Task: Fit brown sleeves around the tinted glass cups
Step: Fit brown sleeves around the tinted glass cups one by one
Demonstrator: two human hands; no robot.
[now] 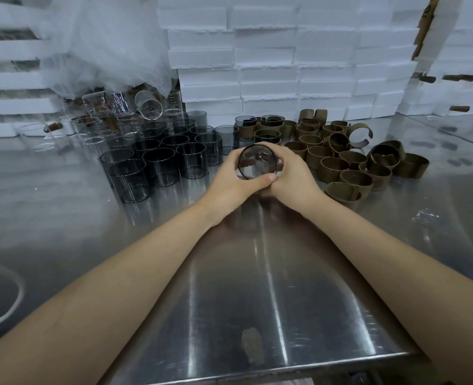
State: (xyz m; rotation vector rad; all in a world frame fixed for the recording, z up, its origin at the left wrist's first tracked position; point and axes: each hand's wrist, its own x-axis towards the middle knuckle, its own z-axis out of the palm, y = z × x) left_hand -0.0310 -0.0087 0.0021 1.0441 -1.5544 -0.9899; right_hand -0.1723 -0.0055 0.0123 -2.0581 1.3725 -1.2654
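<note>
A tinted glass cup (257, 162) is held above the steel table, its open mouth facing me. My left hand (234, 179) wraps it from the left with the thumb under the rim. From the right, my right hand (292, 179) curls around it. Whether a brown sleeve sits under the fingers is hidden. Several bare tinted cups (157, 165) stand in rows to the left. Several loose brown sleeves (349, 165) lie in a heap to the right. A few sleeved cups (268, 126) stand behind my hands.
Clear glass cups (113, 115) and a plastic bag (113, 51) crowd the back left. White foam boxes (285, 65) are stacked along the back wall. The steel table (257, 301) ends at its front edge near me. A round rim (10, 307) shows at the left.
</note>
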